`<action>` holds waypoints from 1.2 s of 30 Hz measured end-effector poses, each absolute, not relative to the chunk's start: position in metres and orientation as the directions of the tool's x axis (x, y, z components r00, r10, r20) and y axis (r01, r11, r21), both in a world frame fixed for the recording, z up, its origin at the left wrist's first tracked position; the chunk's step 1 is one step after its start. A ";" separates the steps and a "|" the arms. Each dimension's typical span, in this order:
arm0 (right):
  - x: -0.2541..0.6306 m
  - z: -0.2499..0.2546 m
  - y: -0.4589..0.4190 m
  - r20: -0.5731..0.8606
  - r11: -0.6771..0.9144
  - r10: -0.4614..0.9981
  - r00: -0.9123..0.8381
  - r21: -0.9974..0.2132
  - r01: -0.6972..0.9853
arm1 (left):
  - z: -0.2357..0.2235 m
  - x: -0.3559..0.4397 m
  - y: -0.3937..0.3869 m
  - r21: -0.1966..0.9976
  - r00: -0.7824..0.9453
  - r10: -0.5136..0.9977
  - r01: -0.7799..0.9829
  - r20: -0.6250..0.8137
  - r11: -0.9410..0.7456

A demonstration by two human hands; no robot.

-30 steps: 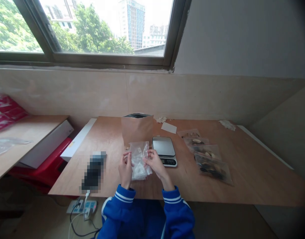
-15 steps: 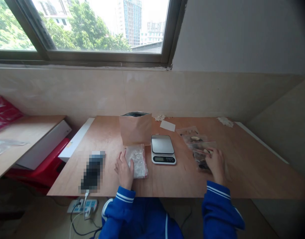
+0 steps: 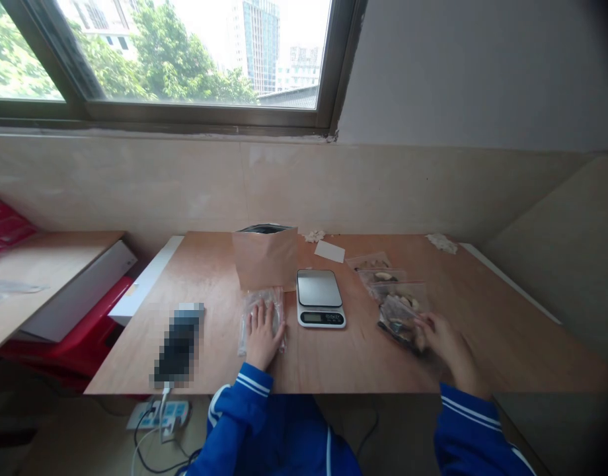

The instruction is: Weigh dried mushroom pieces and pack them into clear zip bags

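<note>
My left hand lies flat, fingers spread, on a stack of clear zip bags. My right hand is slightly smeared by motion, its thumb and fingers pinched on the right end of a clear zip bag holding pale and dark dried pieces. I cannot make out what kind of pieces they are. Beyond it, more filled zip bags overlap in a row. Between my hands sits a white kitchen scale with a bare steel plate. Behind the clear stack stands a brown kraft pouch, open at the top.
A blurred-out dark phone-like object lies on the left, with a cable running to a power strip below the table edge. A white card lies behind the scale. Crumpled white scraps rest at the back right.
My left hand has moved from the stack's left side onto its top and flattened. My right hand has shifted right and nearer me, now at the filled bag's right end.
</note>
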State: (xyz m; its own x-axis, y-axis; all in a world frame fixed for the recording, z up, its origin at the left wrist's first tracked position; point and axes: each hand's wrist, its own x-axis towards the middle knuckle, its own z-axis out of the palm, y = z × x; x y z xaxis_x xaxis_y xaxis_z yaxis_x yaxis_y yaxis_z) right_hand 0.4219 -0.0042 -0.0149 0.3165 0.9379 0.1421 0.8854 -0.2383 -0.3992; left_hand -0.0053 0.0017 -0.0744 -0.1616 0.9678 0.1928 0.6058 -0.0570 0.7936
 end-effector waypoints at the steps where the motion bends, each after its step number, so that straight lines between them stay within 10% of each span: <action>1: 0.411 -0.005 -0.009 0.160 -0.175 0.948 0.275 -0.458 0.871 | -0.069 -0.005 0.002 0.776 -0.156 0.970 0.628 0.186 -0.048; 5: 0.332 0.033 -0.023 0.239 -0.054 0.936 0.256 -0.624 0.779 | -0.032 0.010 -0.011 0.792 -0.142 0.951 0.595 0.274 -0.139; 10: 0.204 0.061 -0.023 0.276 0.136 0.941 0.193 -0.834 0.534 | 0.021 0.048 -0.038 0.957 0.067 0.965 0.127 0.254 -0.261; 16: 0.107 0.059 -0.027 0.263 0.241 0.960 0.096 -0.951 0.194 | 0.025 0.036 -0.033 0.985 -0.216 0.968 -0.084 0.127 -0.148; 36: 0.115 0.038 -0.029 0.362 0.350 0.932 -0.031 -0.872 0.341 | 0.022 0.015 -0.034 0.992 -0.169 0.983 0.109 0.074 -0.056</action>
State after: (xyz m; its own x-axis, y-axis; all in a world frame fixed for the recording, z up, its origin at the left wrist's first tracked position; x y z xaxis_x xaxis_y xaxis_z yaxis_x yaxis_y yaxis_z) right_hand 0.1149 -0.0288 0.0385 -0.0308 0.9316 0.3621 0.3412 0.3503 -0.8723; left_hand 0.0154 -0.0343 0.0222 -0.1688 0.9828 0.0745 0.1095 -0.0564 0.9924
